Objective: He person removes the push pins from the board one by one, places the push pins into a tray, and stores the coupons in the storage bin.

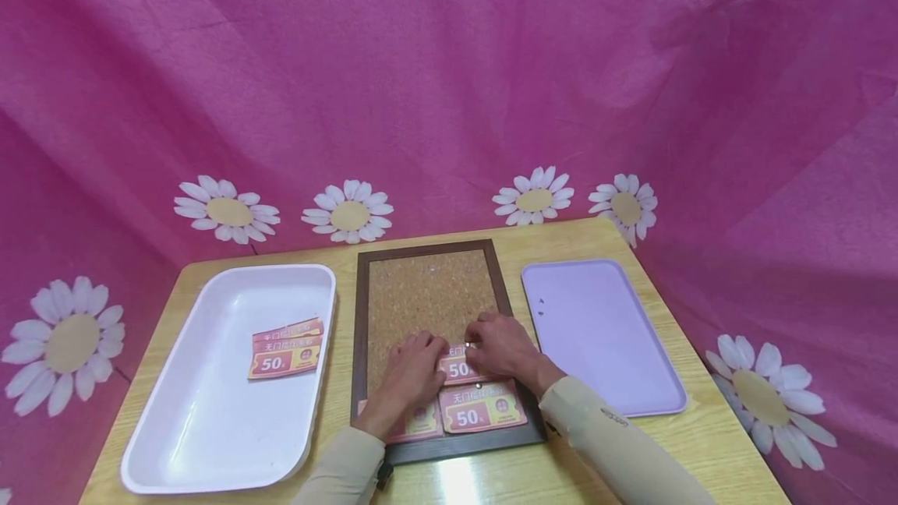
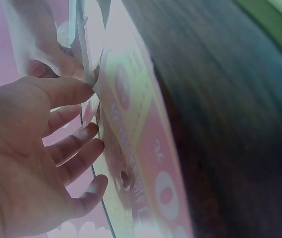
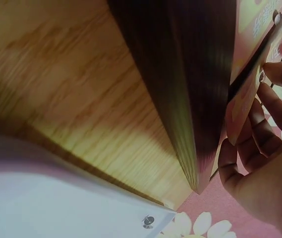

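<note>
A framed cork board (image 1: 431, 287) lies on the table. Over its lower right part is a red and yellow coupon (image 1: 457, 369) marked 50. My left hand (image 1: 412, 376) holds the coupon's left edge between thumb and index finger, the other fingers spread over the cork. My right hand (image 1: 503, 345) is at the coupon's upper right and covers that end. In the right wrist view a small pushpin (image 3: 261, 77) shows between its thumb and index finger. Below lie two more coupons, one (image 1: 484, 408) with a pin at its top edge, the other partly under my left wrist.
A white tray (image 1: 217, 458) with several overlapping coupons (image 1: 286, 357) stands at the left. At the right lies a shallow purple tray (image 1: 603, 333) with two small dark pins (image 1: 541, 307) near its left edge. A magenta flowered cloth (image 1: 435, 100) hangs behind the wooden table.
</note>
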### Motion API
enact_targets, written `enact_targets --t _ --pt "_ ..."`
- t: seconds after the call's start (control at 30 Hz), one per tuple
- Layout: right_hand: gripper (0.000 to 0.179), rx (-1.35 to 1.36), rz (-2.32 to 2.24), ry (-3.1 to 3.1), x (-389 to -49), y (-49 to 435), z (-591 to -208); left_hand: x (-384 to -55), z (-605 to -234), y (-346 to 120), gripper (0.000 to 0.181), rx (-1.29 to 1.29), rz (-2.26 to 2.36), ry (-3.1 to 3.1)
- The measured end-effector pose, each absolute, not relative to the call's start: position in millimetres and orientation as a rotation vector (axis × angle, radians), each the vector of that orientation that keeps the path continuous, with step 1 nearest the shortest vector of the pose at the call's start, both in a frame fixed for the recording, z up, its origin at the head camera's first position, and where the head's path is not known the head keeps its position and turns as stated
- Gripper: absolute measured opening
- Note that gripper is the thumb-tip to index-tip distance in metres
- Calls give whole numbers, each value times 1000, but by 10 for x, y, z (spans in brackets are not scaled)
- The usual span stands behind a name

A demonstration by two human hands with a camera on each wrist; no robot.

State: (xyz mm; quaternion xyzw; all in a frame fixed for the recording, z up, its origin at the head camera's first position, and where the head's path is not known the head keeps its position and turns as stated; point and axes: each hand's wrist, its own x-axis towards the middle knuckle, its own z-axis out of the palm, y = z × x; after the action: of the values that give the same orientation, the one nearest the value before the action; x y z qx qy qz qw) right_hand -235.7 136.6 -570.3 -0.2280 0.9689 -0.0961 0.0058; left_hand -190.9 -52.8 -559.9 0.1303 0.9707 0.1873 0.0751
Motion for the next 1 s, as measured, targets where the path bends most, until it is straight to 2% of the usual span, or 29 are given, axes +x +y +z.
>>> enact_targets --t 0.63,1.0 --pt "17 -737 -339 3065 -2360 1360 -5686 -1919 -5619 -516 31 393 577 2896" --pt "13 -851 -342 3127 -2377 1374 -5725 -1927 -5630 -511 32 360 598 2899"
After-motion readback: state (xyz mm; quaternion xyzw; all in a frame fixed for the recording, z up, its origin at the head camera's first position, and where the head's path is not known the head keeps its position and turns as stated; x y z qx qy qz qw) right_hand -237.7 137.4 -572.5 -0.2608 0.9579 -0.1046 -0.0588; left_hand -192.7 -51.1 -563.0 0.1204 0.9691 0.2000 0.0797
